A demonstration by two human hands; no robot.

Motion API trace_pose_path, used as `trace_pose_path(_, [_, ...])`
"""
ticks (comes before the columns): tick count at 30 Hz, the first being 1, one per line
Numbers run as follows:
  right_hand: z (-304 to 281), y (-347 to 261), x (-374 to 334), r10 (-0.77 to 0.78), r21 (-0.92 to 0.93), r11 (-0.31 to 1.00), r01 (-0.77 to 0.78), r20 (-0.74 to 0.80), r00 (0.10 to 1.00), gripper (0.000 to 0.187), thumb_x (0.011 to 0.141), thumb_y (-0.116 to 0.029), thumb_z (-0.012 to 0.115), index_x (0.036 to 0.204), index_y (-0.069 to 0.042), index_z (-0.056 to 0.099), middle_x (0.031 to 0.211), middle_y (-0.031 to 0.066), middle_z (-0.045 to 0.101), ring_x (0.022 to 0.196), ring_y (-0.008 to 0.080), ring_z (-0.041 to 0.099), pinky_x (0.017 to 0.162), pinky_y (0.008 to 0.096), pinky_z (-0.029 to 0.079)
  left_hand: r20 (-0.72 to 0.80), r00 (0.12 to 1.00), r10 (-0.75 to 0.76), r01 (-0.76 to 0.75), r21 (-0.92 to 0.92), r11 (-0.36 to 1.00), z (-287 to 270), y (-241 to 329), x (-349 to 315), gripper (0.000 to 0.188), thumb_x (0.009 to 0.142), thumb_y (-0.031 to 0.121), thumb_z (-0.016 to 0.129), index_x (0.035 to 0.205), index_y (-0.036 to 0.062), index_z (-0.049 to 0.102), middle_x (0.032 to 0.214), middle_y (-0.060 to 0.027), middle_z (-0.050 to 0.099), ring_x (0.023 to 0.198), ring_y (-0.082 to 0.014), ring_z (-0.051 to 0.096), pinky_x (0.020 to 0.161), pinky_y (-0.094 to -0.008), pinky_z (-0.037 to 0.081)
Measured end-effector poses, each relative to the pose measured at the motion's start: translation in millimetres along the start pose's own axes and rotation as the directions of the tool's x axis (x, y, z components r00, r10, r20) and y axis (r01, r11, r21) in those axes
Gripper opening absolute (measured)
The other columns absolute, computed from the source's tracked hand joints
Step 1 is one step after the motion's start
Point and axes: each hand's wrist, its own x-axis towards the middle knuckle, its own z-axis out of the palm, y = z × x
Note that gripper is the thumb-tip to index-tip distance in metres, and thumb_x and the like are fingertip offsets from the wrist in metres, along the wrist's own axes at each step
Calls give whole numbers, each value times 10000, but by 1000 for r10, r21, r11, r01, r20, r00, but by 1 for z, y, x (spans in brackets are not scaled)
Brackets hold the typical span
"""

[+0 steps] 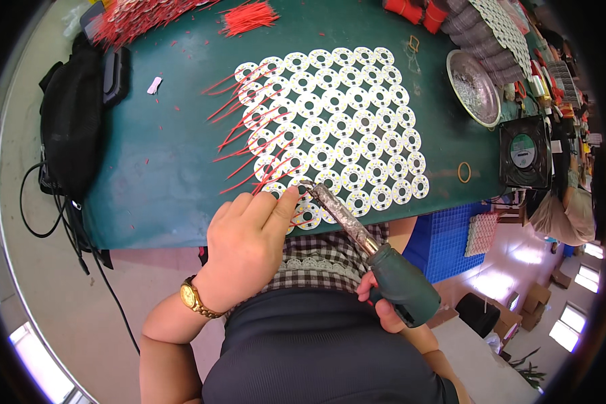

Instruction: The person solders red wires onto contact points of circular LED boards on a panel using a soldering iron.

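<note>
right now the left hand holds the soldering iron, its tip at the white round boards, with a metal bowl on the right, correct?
Wrong hand: the head view shows the soldering iron in the right hand, not the left hand. Its tip is at the white round boards, with the metal bowl on the right.

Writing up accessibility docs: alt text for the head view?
A person's right hand holds a soldering iron, its tip over a grid of white ring-shaped circuit boards on a green table, the left hand close by. Red wires stick out at the grid's left; a metal bowl and black fan sit to the right.
</note>
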Motion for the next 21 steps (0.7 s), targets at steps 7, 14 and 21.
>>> trace_pose_path(7, [-1, -7, 2, 105, -16, 994, -105, 13, 994, 420, 887, -359, 625, 1083, 10, 580, 909, 114, 612, 734, 148, 592, 631, 259, 474, 35, 999, 2, -3, 36, 999, -3, 3, 2, 376, 722, 32, 649, 1093, -11, 688, 717, -28, 468, 633, -175, 482, 527, -315, 369])
trace_pose_path(14, [-3, -9, 7, 97, -74, 993, -94, 30, 995, 420, 888, -322, 635, 1137, 6, 551, 912, 116, 615, 740, 150, 602, 637, 261, 482, 69, 998, 11, -15, 63, 998, -7, 7, 7, 377, 721, 25, 651, 1093, -27, 683, 718, -31, 468, 641, -176, 486, 527, -313, 372])
trace_pose_path(21, [0, -24, 3, 205, 115, 975, -191, -127, 971, 406, 842, -276, 642, 1140, -6, 583, 906, 84, 652, 774, 141, 623, 685, 267, 507, 65, 998, -3, 0, 43, 999, -9, 8, 9, 340, 742, 3, 681, 1080, -29, 689, 711, -44, 490, 597, -192, 470, 505, -331, 370])
